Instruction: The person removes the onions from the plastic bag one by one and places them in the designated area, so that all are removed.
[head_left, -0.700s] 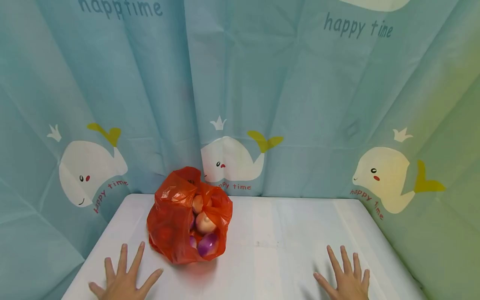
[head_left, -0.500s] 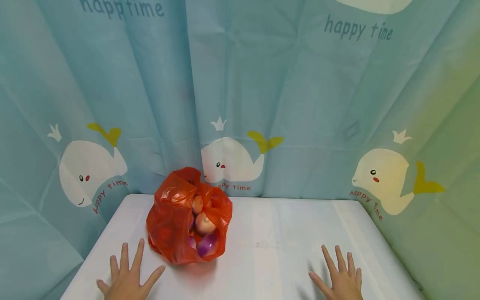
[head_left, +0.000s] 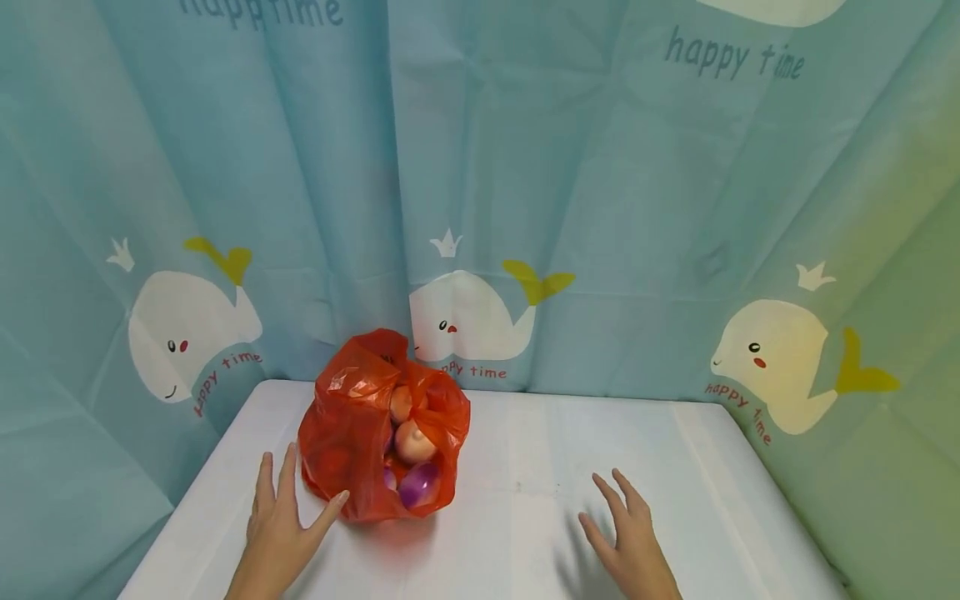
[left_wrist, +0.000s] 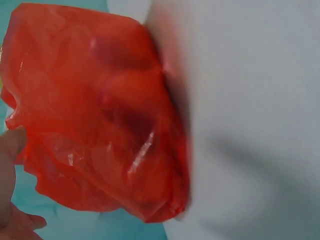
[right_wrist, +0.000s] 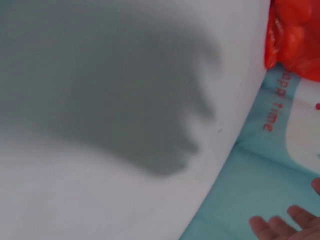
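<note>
A red plastic bag [head_left: 341, 450] stands on the table's left half, its mouth gaping toward the front right. Inside it show several onions, among them a pale one [head_left: 414, 442] and a purple one [head_left: 419, 485]. Close to the bag's front left is my left hand [head_left: 281, 525], fingers spread and holding nothing; whether a fingertip touches the plastic I cannot tell. In the left wrist view the bag [left_wrist: 100, 110] fills much of the picture, with part of that hand at the left edge. My right hand [head_left: 630, 533] hovers over the table's right side, fingers loosely extended, holding nothing.
The white table [head_left: 525, 533] runs back to a blue curtain [head_left: 480, 167] printed with whales, which also hangs along the left. At the right the curtain [head_left: 885, 467] looks greener. Under the right hand a shadow falls on the tabletop.
Both hands have moved inward, the left one up toward the bag and the right one leftward. Their fingers have turned from flat and spread to more sideways. The bag stays in place.
</note>
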